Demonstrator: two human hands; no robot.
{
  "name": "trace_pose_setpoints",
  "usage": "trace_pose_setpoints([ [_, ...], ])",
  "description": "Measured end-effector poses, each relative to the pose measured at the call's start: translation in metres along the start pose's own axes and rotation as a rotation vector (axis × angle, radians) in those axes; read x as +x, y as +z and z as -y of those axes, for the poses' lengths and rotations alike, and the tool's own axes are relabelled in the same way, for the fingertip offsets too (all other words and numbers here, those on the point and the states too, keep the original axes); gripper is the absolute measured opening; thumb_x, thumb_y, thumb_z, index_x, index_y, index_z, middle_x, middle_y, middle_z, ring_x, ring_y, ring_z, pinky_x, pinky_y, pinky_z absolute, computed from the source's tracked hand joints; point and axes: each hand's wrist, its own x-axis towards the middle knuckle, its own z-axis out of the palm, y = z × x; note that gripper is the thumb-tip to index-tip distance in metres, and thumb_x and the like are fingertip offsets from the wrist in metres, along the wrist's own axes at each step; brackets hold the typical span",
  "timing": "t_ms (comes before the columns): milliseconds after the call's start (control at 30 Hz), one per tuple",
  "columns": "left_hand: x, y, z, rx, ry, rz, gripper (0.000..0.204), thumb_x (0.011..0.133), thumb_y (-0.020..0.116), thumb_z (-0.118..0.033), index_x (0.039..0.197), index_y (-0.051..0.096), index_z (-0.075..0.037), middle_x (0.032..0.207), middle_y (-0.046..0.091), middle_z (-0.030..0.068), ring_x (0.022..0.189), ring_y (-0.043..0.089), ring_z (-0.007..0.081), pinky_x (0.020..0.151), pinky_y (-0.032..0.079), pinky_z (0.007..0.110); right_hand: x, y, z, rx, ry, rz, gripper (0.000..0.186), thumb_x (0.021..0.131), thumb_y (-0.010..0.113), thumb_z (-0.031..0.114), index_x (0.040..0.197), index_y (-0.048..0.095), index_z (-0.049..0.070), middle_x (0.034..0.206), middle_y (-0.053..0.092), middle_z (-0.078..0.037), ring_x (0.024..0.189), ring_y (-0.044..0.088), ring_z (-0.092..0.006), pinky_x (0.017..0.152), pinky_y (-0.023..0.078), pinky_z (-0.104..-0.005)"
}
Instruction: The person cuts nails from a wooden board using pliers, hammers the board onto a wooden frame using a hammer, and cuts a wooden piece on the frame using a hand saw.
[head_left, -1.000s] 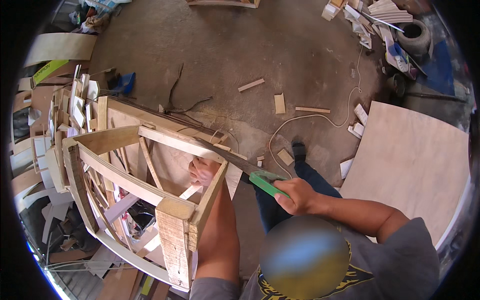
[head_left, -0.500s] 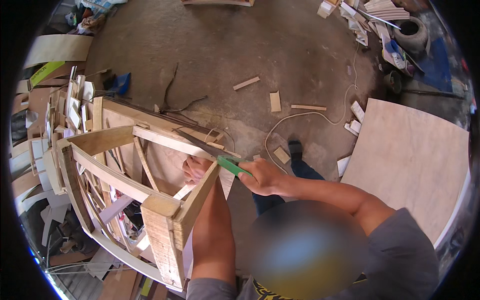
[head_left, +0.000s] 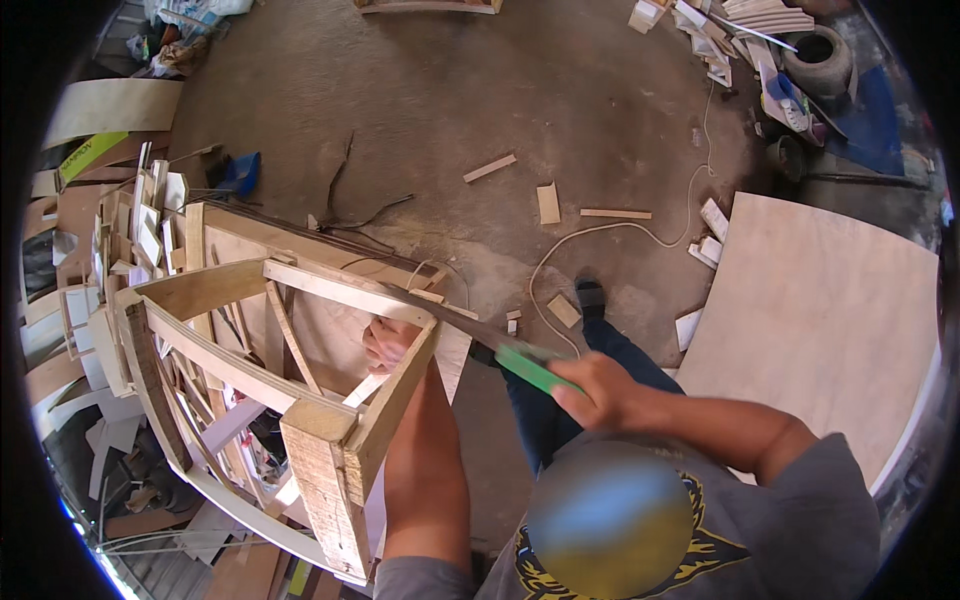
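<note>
My right hand (head_left: 603, 393) is wrapped around the green handle of a handsaw (head_left: 535, 367). The dark blade stretches up and left, lying across the corner of a wooden frame (head_left: 290, 272) where its upper rail meets the right-hand bar. Inside the frame, just below that rail, is my left hand (head_left: 390, 341) with its fingers curled closed; what they grip is hidden. A pale strip (head_left: 366, 388) runs toward the left wrist. The near end of the frame has a thick rough block (head_left: 322, 480), and a thin diagonal brace (head_left: 292, 337) crosses its opening.
Wood offcuts (head_left: 150, 215) are heaped at the left. A large plywood sheet (head_left: 815, 330) lies at the right. A pale cord (head_left: 640, 229) winds over the floor past loose wood pieces (head_left: 548, 203). A tyre (head_left: 818, 62) sits at the far right.
My right hand has drawn the saw back, down and to the right, so less blade reaches past the frame's corner. My left hand stays in place inside the frame.
</note>
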Motion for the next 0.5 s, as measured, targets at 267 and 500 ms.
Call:
trace_pose_setpoints([
  [267, -0.001, -0.004, -0.012, -0.003, 0.006, -0.009, 0.038, 0.103, 0.053, -0.043, 0.128, 0.073, -0.022, 0.131, 0.065, -0.0001, 0.131, 0.055, 0.027, 0.115, 0.025, 0.069, 0.056, 0.034, 0.002, -0.106, 0.055, -0.048, 0.025, 0.098, 0.055, 0.03, 0.095, 0.059, 0.005, 0.073, 0.065, -0.024, 0.07, 0.066, -0.0484, 0.063, 0.051, -0.0562],
  [500, 0.0, -0.009, -0.014, -0.011, 0.011, -0.024, 0.037, 0.103, 0.054, -0.042, 0.127, 0.073, -0.022, 0.13, 0.065, -0.0002, 0.129, 0.056, 0.0273, 0.115, 0.026, 0.068, 0.042, 0.034, 0.019, -0.153, 0.135, 0.0, 0.032, 0.098, 0.054, 0.033, 0.093, 0.063, 0.003, 0.077, 0.068, -0.026, 0.076, 0.067, -0.0502, 0.071, 0.053, -0.0594],
])
